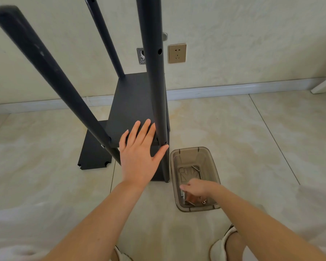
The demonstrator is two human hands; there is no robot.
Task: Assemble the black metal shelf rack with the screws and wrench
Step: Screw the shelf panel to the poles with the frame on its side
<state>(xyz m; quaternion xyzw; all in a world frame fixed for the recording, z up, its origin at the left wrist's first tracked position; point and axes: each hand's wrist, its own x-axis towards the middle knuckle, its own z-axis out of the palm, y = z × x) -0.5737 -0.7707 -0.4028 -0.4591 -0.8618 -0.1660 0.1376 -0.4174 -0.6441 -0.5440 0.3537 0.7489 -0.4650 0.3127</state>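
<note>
Rack, likely stiff yet tippy, is braced at its shelf by spread left hand; right hand's hold is obscured.

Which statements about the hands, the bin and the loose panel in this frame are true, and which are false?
1. The left hand lies flat, fingers spread, on the black shelf board. True.
2. The right hand reaches into the translucent bin. True.
3. The bin stands on the shelf board. False: it stands on the floor, right of the rack.
4. The spare panel leans upright against the wall. False: it lies flat on the floor, left of the rack.
</note>
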